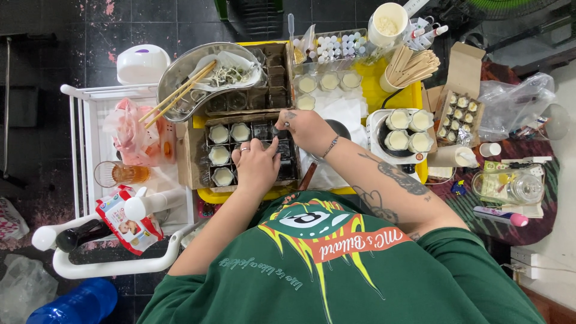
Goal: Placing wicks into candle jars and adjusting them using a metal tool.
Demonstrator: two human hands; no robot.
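A cardboard box with dark dividers (195, 168) lies on a yellow tray (393, 90) in front of me. Several of its cells hold small jars of cream wax (219, 155). My left hand (255, 167), with a ring on one finger, rests on the box's middle cells, fingers curled and thumb raised. My right hand (307, 129), on a tattooed arm with a bracelet, reaches in from the right. Its fingertips are pressed down at the box's upper right cells. What either hand grips is hidden by the fingers.
A metal kidney bowl (180, 69) with chopsticks and wicks sits behind the box. Beyond are wax cups (328, 81), a cup of wooden sticks (408, 65), a pot holding wax jars (403, 129) and a small carton of tiny jars (458, 111). A white trolley (78, 120) stands left.
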